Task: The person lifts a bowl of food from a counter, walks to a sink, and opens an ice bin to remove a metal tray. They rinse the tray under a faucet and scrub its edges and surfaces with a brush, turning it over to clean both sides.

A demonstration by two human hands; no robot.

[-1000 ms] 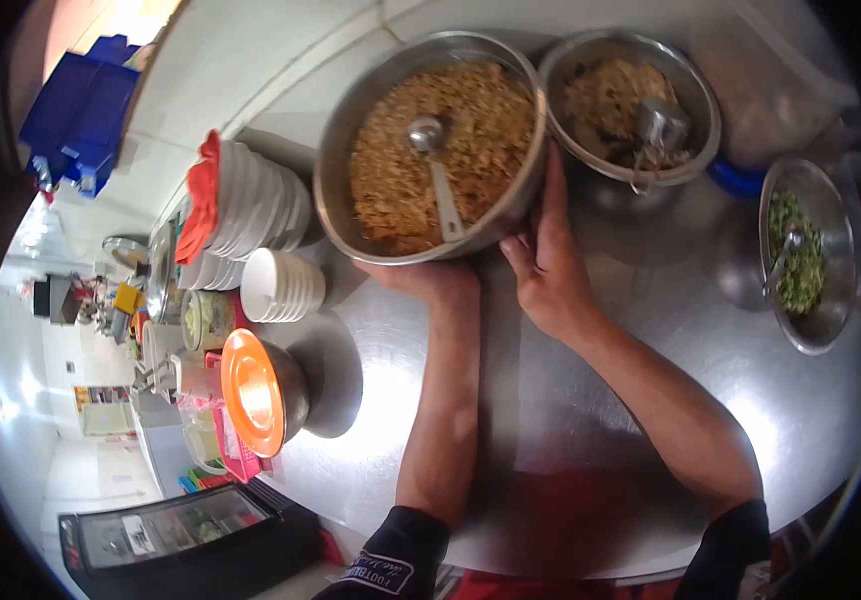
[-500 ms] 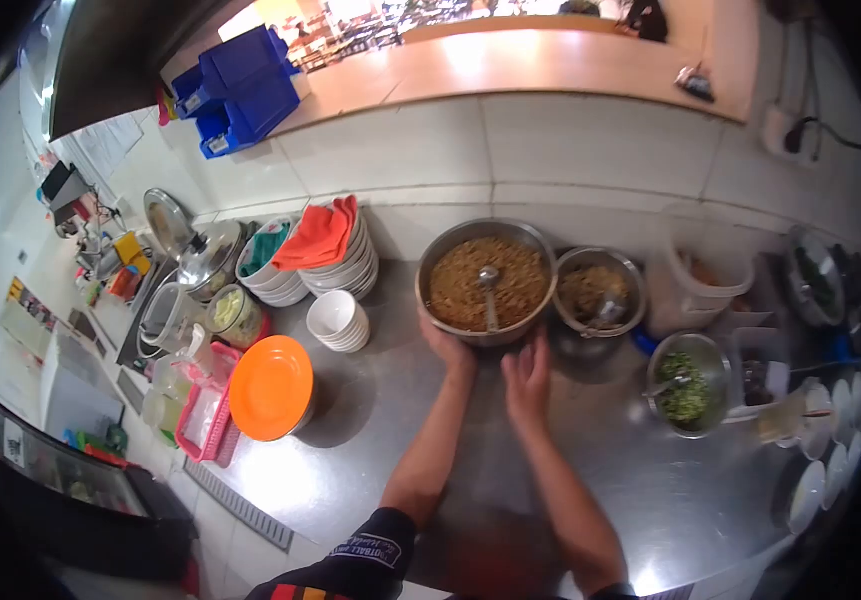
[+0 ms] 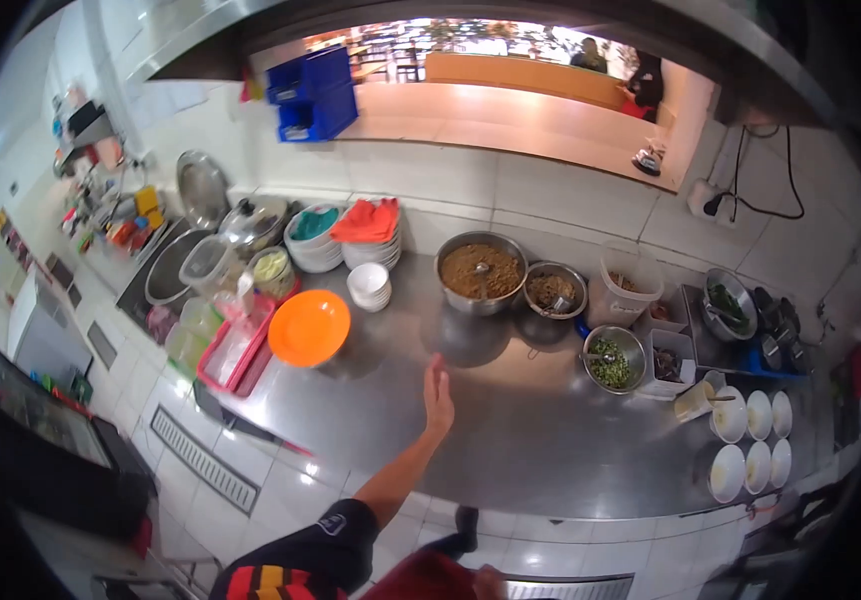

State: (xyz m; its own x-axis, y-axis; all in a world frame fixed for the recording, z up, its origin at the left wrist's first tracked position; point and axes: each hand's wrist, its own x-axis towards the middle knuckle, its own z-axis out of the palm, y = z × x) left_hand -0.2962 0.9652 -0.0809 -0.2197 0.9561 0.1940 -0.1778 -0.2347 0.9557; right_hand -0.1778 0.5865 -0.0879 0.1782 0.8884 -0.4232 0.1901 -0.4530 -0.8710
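Note:
My left hand [image 3: 437, 398] is held out over the steel counter [image 3: 520, 430], fingers extended and touching nothing visible. Beyond its fingertips stands a large steel bowl [image 3: 472, 304] of brown, crumbly food [image 3: 470, 268] with a ladle [image 3: 481, 270] in it. A smaller steel bowl [image 3: 551, 312] with similar food and a spoon sits beside it on the right. My right hand [image 3: 489, 582] shows only partly at the bottom edge, close to my body and a dark red cloth or garment [image 3: 425, 578]; its fingers are not clear.
An orange plate [image 3: 310, 328], a pink basket [image 3: 218, 368] and stacked white bowls [image 3: 369, 290] are on the left. A steel bowl of chopped greens [image 3: 640, 368] and several small white bowls [image 3: 727, 473] are on the right. A serving hatch [image 3: 510, 128] opens behind.
Both hands have come away from the large bowl. The left is now nearer me over the counter, and the right has drawn back to my body. The view has shifted and widened.

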